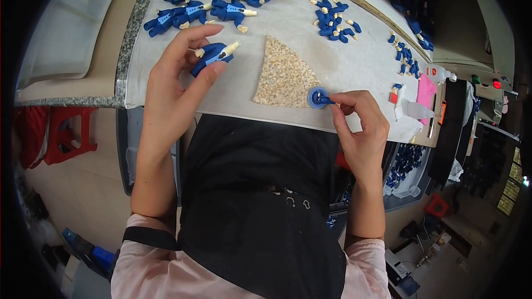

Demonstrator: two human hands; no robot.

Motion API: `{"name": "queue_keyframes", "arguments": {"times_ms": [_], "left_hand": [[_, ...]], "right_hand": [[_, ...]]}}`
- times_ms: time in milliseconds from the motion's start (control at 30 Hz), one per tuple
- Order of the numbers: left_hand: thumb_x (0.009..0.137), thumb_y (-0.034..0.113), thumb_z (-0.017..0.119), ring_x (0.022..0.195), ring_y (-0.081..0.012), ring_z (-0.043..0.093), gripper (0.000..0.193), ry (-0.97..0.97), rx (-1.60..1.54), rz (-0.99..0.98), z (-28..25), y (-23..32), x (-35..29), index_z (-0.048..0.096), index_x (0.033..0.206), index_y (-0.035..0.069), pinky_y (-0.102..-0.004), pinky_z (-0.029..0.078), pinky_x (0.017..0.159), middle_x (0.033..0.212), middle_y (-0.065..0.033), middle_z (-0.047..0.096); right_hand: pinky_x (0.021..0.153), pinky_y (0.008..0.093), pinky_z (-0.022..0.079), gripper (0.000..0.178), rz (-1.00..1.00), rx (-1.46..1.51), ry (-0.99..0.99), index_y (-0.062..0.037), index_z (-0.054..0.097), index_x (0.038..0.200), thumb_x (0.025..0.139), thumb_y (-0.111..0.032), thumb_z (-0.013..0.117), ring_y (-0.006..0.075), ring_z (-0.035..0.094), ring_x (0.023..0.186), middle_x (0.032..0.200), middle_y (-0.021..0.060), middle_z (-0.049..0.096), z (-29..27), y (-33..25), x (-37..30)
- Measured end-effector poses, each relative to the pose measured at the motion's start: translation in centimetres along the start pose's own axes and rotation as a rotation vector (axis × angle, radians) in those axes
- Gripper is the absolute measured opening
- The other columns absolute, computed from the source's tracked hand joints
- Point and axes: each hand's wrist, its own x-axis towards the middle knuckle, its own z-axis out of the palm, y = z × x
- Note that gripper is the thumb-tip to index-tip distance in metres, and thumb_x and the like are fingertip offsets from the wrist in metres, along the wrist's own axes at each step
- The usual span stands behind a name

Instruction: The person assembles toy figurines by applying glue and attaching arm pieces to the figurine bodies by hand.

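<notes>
My left hand (pixel 178 77) is closed around a small figurine body (pixel 213 58) in a blue suit with a light-blue front and a cream neck peg. One cream hand shows at its side. Between thumb and fingertips, my right hand (pixel 363 124) pinches a small blue figurine arm (pixel 327 100). The end of that arm is over or in a little round blue dish (pixel 313 104); whether it touches the bottom is hidden. Under the dish's left side lies the corner of a speckled tan stone slab (pixel 285 75), wedge-shaped and flat on the white table (pixel 244 102).
More figurine bodies (pixel 227 8) lie grouped at the far left, and loose blue arms (pixel 335 22) sit far right of the middle. Further right are more small parts (pixel 406 58), a clear bottle (pixel 436 72), a pink cloth (pixel 425 91) and an orange cutter (pixel 442 113). A red stool (pixel 83 133) stands left.
</notes>
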Motion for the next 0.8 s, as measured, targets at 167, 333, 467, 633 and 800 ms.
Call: {"name": "queue_keyframes", "arguments": {"times_ms": [167,333,467,633,800], "left_hand": [[0.078,0.002,0.060,0.085,-0.0081,0.051,0.033,-0.034,-0.371,-0.117,-0.6,0.5,-0.8,0.053,0.110,0.001,-0.0196,0.040,0.075,0.099,-0.0035,0.056],[0.080,0.004,0.060,0.084,-0.0067,0.051,0.030,-0.044,-0.459,-0.147,-1.0,0.5,-1.1,0.053,0.109,0.000,-0.0171,0.040,0.073,0.098,-0.0035,0.056],[0.080,0.003,0.060,0.082,-0.0057,0.050,0.029,-0.042,-0.477,-0.136,-0.9,0.3,-1.2,0.053,0.108,0.000,-0.0162,0.039,0.070,0.096,-0.0029,0.056],[0.079,0.012,0.062,0.082,-0.0063,0.050,0.033,-0.021,-0.438,-0.134,-1.0,0.2,-1.2,0.052,0.109,0.002,-0.0175,0.038,0.072,0.092,-0.0019,0.054],[0.078,0.008,0.062,0.083,-0.0064,0.051,0.031,-0.008,-0.487,-0.117,-0.8,0.2,-1.1,0.053,0.107,0.001,-0.0170,0.039,0.071,0.096,-0.0023,0.054]], "right_hand": [[0.058,0.0310,0.045,0.019,-0.150,-0.248,-0.011,-0.0013,0.058,0.080,0.064,0.008,0.062,0.0236,0.055,0.068,0.075,0.0091,0.054,0.2,-0.4,0.0],[0.059,0.0316,0.044,0.020,-0.212,-0.355,-0.052,-0.0021,0.058,0.080,0.063,0.008,0.062,0.0233,0.054,0.069,0.076,0.0086,0.053,0.0,-0.6,0.2],[0.058,0.0316,0.044,0.021,-0.232,-0.389,-0.073,-0.0022,0.057,0.079,0.062,0.008,0.062,0.0228,0.053,0.069,0.075,0.0082,0.052,-0.1,-1.0,0.3],[0.057,0.0316,0.042,0.022,-0.304,-0.419,-0.095,-0.0022,0.057,0.078,0.060,0.009,0.062,0.0221,0.051,0.066,0.074,0.0078,0.051,0.1,-1.0,0.5],[0.056,0.0315,0.041,0.024,-0.332,-0.448,-0.099,-0.0021,0.056,0.079,0.058,0.009,0.062,0.0220,0.049,0.065,0.075,0.0080,0.050,0.0,-0.8,0.5]]}}
